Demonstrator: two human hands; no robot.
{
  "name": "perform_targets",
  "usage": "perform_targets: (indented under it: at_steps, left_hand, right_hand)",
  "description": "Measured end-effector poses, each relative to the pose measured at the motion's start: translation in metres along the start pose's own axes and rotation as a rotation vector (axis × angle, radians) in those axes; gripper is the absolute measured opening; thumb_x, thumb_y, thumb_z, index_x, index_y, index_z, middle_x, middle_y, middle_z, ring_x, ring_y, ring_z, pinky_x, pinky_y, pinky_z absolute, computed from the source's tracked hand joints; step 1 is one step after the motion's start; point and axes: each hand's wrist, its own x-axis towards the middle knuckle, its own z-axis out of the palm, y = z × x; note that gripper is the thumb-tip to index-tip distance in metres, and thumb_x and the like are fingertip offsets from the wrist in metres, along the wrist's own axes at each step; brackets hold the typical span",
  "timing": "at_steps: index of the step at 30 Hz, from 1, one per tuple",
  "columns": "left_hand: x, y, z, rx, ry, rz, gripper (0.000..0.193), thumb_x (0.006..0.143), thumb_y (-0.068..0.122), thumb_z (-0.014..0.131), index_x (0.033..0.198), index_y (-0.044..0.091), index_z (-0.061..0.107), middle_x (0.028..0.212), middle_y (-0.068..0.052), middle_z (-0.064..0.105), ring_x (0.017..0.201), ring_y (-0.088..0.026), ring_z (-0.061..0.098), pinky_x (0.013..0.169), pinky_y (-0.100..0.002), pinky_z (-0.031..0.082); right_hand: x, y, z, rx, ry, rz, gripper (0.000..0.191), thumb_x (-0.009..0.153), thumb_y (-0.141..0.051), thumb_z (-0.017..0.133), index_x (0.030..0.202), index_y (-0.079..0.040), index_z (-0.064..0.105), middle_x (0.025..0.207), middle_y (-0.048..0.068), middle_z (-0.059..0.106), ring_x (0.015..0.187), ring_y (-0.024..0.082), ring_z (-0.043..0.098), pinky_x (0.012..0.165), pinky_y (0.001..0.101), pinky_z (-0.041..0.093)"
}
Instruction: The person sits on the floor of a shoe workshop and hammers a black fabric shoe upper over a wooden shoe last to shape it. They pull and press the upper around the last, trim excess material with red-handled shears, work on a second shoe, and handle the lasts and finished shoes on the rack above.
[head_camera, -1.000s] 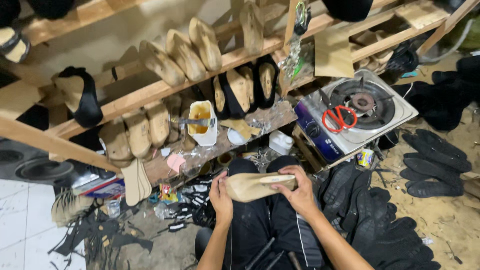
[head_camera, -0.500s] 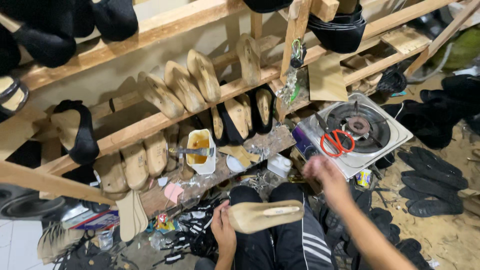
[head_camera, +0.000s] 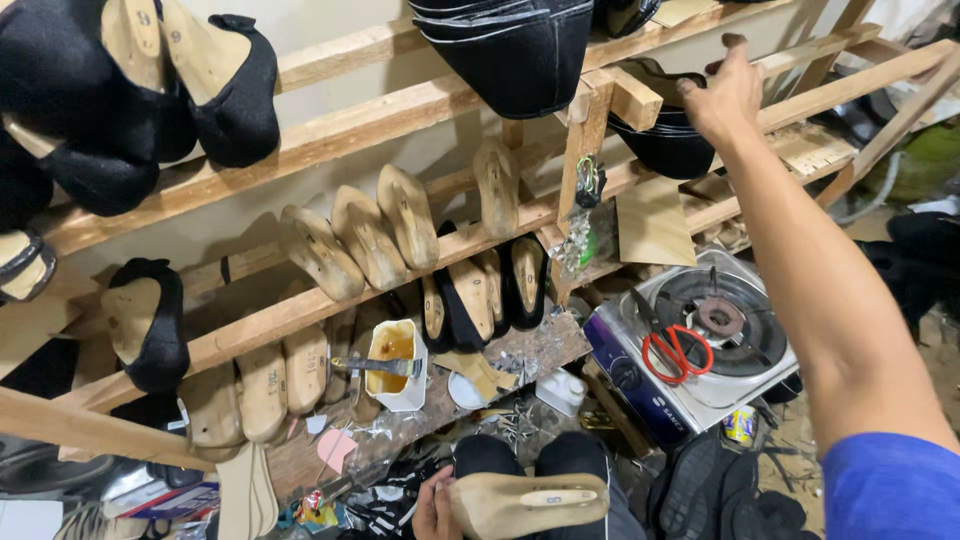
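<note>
Far left of the frame, black shoes (head_camera: 150, 90) sit pulled over wooden forms on the top rail of my wooden rack (head_camera: 330, 140), and one more black shoe (head_camera: 150, 325) hangs lower at the left edge. Along the middle rail a row of bare wooden shoe forms (head_camera: 365, 235) leans toes up, with more forms tucked beneath them. Just below, left of centre, a white glue pot (head_camera: 397, 365) stands on the lower board with a metal tool laid across its mouth.

Bottom centre now: my left hand (head_camera: 435, 505) is closed round the heel end of a tan wooden shoe form (head_camera: 530, 503), which lies sideways over my knees at the bottom edge of the frame, fingers wrapped on it, thumb side up.

Right of centre, a small gas stove (head_camera: 700, 345) sits on the floor, red-handled scissors (head_camera: 677, 352) lying on its burner, a small tin just beside its lower right corner.

Upper right: my right arm stretches up across the frame, and my right hand (head_camera: 722, 92) is up at the top shelf, fingers spread apart and gripping nothing, fingertips just at a black shoe (head_camera: 665, 140) resting there. Whether they touch it I cannot tell.
</note>
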Motion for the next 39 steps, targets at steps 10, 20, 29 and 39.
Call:
perform_targets:
  at_steps: [10,20,29,39]
  left_hand:
    - [0.014,-0.005,0.000,0.023,-0.006,-0.102,0.030,0.104,0.010,0.047,0.119,-0.002,0.070,0.093,-0.013,0.074,0.085,-0.016,0.069,0.084,-0.027,0.054]
    - [-0.004,-0.010,-0.007,0.072,0.060,-0.017,0.030,0.104,0.009,0.048,0.116,-0.003,0.073,0.098,-0.014,0.075,0.090,-0.017,0.069,0.085,-0.027,0.053]
    - [-0.005,-0.008,-0.010,0.046,0.034,-0.004,0.031,0.105,0.010,0.046,0.118,-0.003,0.071,0.100,-0.015,0.076,0.090,-0.018,0.070,0.086,-0.028,0.054]
    - [-0.008,0.013,0.002,-0.034,0.030,-0.192,0.029,0.103,0.008,0.049,0.117,-0.005,0.071,0.098,-0.014,0.072,0.092,-0.018,0.066,0.087,-0.029,0.051]
  right_hand:
    - [-0.008,0.003,0.018,0.048,0.019,0.362,0.042,0.082,-0.013,0.078,0.123,-0.011,0.071,0.115,0.023,0.066,0.107,0.044,0.062,0.091,0.0477,0.047]
    - [-0.049,0.010,0.004,0.448,0.197,0.127,0.029,0.096,0.000,0.078,0.120,-0.001,0.060,0.110,0.015,0.069,0.100,0.027,0.064,0.093,0.0379,0.050]
    - [-0.057,0.011,0.011,0.710,0.330,0.364,0.024,0.097,0.000,0.075,0.115,-0.004,0.060,0.105,0.006,0.070,0.098,0.017,0.065,0.093,0.0313,0.053]
    - [-0.056,0.015,0.013,0.003,-0.056,-0.105,0.032,0.106,-0.002,0.073,0.134,-0.005,0.058,0.118,0.019,0.067,0.108,0.041,0.056,0.096,0.0500,0.042]
